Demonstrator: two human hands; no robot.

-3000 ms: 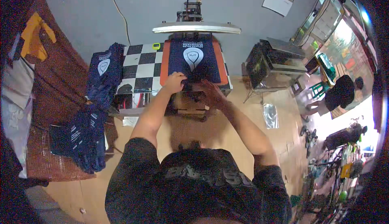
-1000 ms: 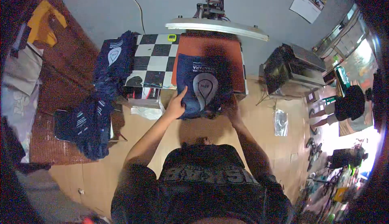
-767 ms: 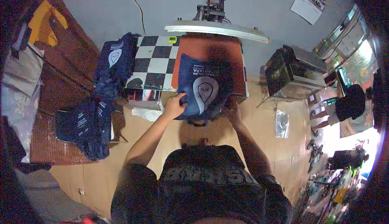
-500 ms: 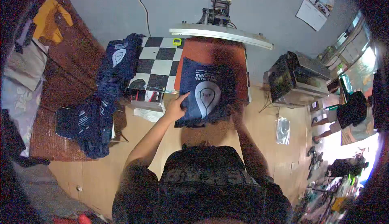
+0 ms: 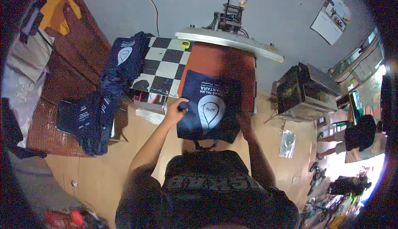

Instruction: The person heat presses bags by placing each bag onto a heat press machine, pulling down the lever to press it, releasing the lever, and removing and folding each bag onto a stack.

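A navy cloth bag (image 5: pixel 209 92) with a white teardrop print and white lettering lies partly on the orange-red pad (image 5: pixel 201 57) of a heat press. Its near end hangs over the pad's front edge, with dark straps showing below. My left hand (image 5: pixel 177 110) is closed on the bag's left edge, fingers curled at the cloth. At the opposite edge my right hand (image 5: pixel 244 123) grips the bag in shadow, its fingers hard to make out. Above and behind the pad, the press's pale upper plate (image 5: pixel 228 41) is raised.
Left of the pad are a checkered board (image 5: pixel 159 69) and a yellow-green timer (image 5: pixel 185 44). Piles of navy printed bags (image 5: pixel 124 59) lie farther left. A dark glass-sided cabinet (image 5: pixel 306 90) stands at right, and another person (image 5: pixel 360 131) is at far right.
The bag has slid toward my body off the pad, and its print lies flatter. Both hands came back with it. My view has shifted slightly.
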